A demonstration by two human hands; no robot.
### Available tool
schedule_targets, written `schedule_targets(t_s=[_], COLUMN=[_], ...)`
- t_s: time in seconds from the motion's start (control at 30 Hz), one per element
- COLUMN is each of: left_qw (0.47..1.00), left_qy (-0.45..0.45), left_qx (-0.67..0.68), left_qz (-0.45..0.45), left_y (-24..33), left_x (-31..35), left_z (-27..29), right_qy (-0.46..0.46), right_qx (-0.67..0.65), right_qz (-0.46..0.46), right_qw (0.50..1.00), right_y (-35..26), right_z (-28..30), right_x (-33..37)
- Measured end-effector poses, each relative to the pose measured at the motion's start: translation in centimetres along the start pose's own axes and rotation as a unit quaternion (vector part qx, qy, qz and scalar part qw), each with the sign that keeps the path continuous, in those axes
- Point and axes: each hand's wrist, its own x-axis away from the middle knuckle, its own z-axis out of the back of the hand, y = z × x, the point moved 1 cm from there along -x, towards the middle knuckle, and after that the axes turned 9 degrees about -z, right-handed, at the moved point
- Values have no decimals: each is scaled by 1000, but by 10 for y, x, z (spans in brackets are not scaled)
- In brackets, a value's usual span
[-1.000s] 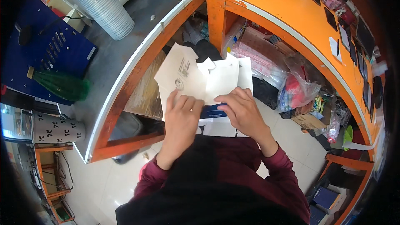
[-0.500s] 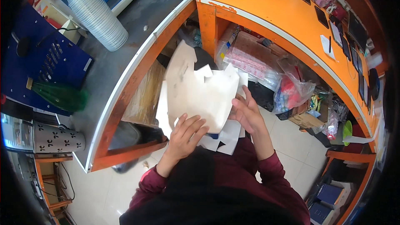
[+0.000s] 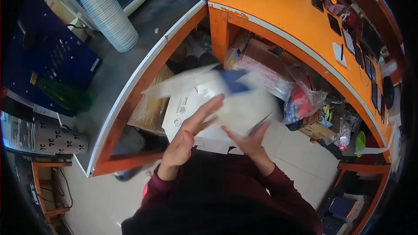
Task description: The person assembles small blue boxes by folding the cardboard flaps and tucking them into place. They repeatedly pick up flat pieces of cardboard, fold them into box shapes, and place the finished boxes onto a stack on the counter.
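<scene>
White cardboard was just beyond your outstretched left hand, grip of right hand unclear, counter edge left, pale floor right

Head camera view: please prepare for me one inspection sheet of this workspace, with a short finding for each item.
Surface: grey counter bears a stack of clear cups and a green bottle; orange counter bears phones.
Things being handled: white-and-blue cardboard piece, motion-blurred, above white printed cardboard.
Clutter: plastic bags and an opened brown carton under the orange counter.
Hands: left hand open, fingers extended; right hand beside the cardboard piece, grip unclear.
Cables: white cable, coiled on the orange counter.
Surroundings: tiled floor; blue boxes at lower right.
</scene>
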Motion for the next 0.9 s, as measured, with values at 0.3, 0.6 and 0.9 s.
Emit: schedule_targets(t_s=[0.3,0.6,0.9], left_qw=[934,968,956], left_qy=[-239,-169,-152], left_qx=[-169,-47,-9], left_qz=[205,179,250], left_y=[13,-26,-48], left_x=[-30,-32,-30], left_z=[16,39,23], right_qy=[-127,-159,-137], right_qx=[90,-94,125], right_qz=[50,-129,-66], right_qw=[987,974,981], right_y=[-19,-14,-36], right_z=[38,62,44], right_x=[-58,-90,-60])
